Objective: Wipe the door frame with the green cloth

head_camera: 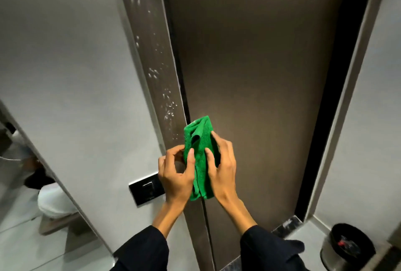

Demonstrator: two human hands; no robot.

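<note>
Green cloth [200, 158] bunched upright between my hands in front of the door, just right of the door frame [152, 71], not touching it yet. My left hand [175, 173] pinches its left edge with thumb and fingers; my right hand [223, 162] is curled round its right side. Best fold it into a flat pad, then press onto the white spatter [167, 106] and drag downward.
</note>
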